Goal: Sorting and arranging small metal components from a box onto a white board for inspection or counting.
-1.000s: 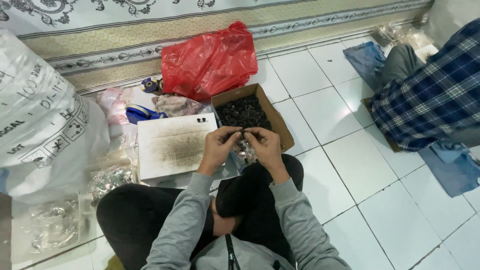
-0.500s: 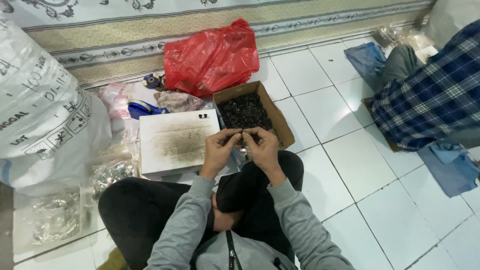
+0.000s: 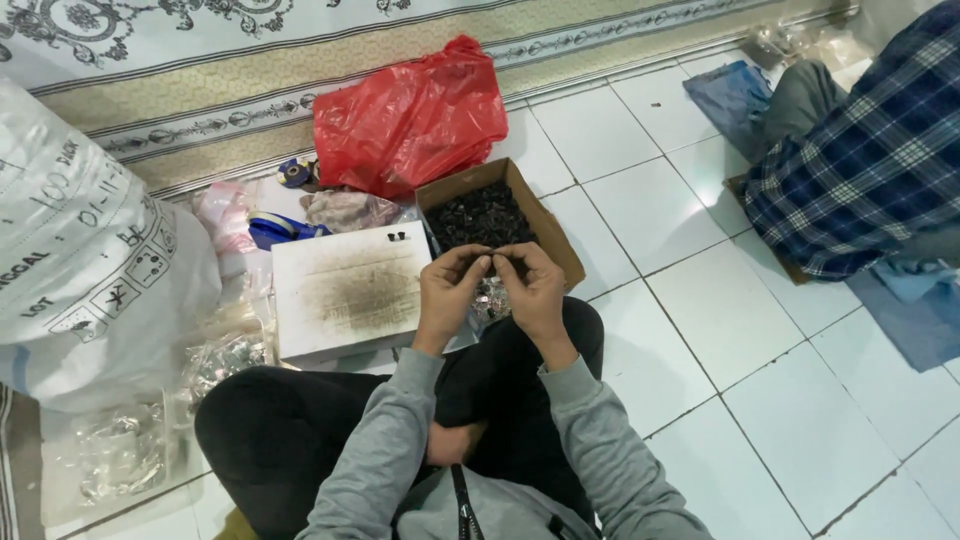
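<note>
**Over the lap, two hands pinched together above a box of small dark parts**

Above the crossed legs of the person seated on the tiled floor (image 3: pixel 760 400), both forearms in grey sleeves rise from the lap and meet in front of the chest. The left hand (image 3: pixel 449 290) and the right hand (image 3: pixel 535 288) are held up with wrists bent inward, knuckles facing out, fingertips drawn close and touching each other at the top. Both are nearly closed, fingers curled around something tiny between them; what that piece is, I cannot tell, as the fingers hide it.

Just beyond the fingertips lies an open cardboard box (image 3: pixel 553 235) filled with small dark parts (image 3: pixel 478 215). Beside it, to the left, sits a flat white box (image 3: pixel 345 295) with a smudged top and two small dark pieces (image 3: pixel 396 237) near its far edge. Behind these lies a red plastic bag (image 3: pixel 410 120), and a big white sack (image 3: pixel 80 270) stands at the far left. Another person in a blue checked cloth (image 3: pixel 860 170) sits well apart, at the right.
</note>
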